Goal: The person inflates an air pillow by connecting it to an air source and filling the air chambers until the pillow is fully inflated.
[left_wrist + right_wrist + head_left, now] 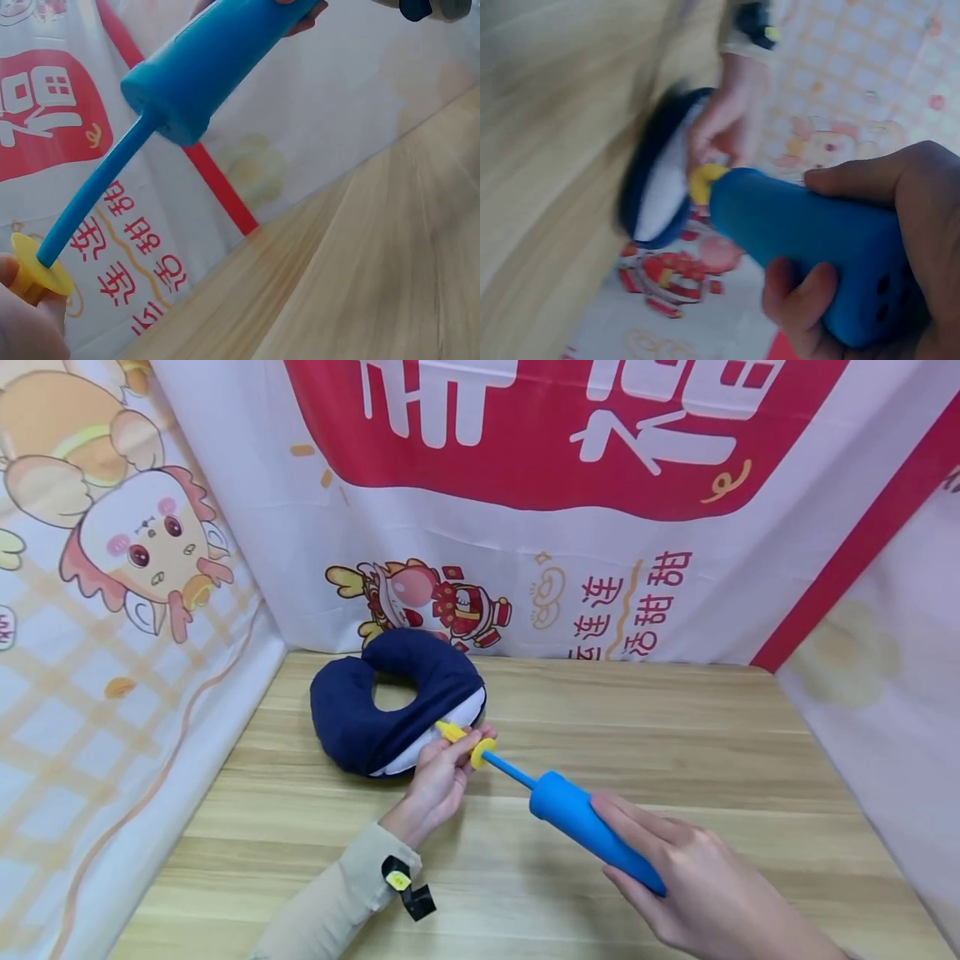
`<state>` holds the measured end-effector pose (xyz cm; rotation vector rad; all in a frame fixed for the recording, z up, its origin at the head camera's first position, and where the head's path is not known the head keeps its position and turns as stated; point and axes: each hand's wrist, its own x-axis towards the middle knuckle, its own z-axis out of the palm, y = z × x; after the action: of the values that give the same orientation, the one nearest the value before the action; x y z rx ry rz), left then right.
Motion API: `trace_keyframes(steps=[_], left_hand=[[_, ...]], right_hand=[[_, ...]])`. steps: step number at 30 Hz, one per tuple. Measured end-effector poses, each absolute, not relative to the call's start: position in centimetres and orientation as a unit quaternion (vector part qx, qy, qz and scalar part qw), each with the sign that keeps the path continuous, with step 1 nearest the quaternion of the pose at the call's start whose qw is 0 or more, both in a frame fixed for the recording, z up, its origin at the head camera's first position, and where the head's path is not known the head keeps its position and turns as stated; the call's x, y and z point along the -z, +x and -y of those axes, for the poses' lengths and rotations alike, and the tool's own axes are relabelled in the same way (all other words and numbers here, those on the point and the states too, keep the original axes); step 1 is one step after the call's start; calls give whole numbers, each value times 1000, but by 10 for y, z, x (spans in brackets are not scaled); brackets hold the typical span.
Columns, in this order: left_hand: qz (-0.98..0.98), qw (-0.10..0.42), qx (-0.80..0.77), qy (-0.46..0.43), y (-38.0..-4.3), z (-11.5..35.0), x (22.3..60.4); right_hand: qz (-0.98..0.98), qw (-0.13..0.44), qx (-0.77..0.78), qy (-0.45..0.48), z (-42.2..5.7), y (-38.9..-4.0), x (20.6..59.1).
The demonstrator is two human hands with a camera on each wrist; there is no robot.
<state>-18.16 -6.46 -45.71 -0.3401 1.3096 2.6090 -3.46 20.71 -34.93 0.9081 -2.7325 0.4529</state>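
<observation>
Left of centre, the left hand (pixel 435 783) pinches a yellow plastic nozzle (pixel 452 732) at a navy U-shaped fabric pillow (pixel 336 710) — its seating hard to see. Lower right, the right hand's (pixel 693 872) fingers wrap a blue cylindrical pump (pixel 588 822); a skewed stroke could dislodge the nozzle.

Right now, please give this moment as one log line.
left hand: pinches yellow nozzle at navy neck pillow | right hand: grips blue hand pump | blue rod: exposed

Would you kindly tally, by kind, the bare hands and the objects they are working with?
Navy-and-white U-shaped fabric pillow: 1
Blue cylindrical hand pump with yellow tip: 1
Bare hands (left hand, right hand): 2
Total: 4
</observation>
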Motion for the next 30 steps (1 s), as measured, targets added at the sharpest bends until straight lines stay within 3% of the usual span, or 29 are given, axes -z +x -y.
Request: trace_keyframes(steps=[5,12,17,21,24,30], left_hand=[[-447,100,-879,-131,-171,56,451],[-454,86,-875,-144,-159,52,456],[-533,136,-830,-95,-167,73,462],[-691,169,-703,-25,-176,104,465],[-822,123,-555,37,-178,125,455],[-936,-43,-309,164,-181,145,429]], right_hand=[[928,152,-135,313,-179,-44,349],[918,163,-166,321,-148,-85,386],[911,157,-217,314,-152,-92,397],[916,126,-230,304,-160,-95,397],[919,102,-232,303,-166,-97,393],[922,78,-227,304,-172,-100,389]])
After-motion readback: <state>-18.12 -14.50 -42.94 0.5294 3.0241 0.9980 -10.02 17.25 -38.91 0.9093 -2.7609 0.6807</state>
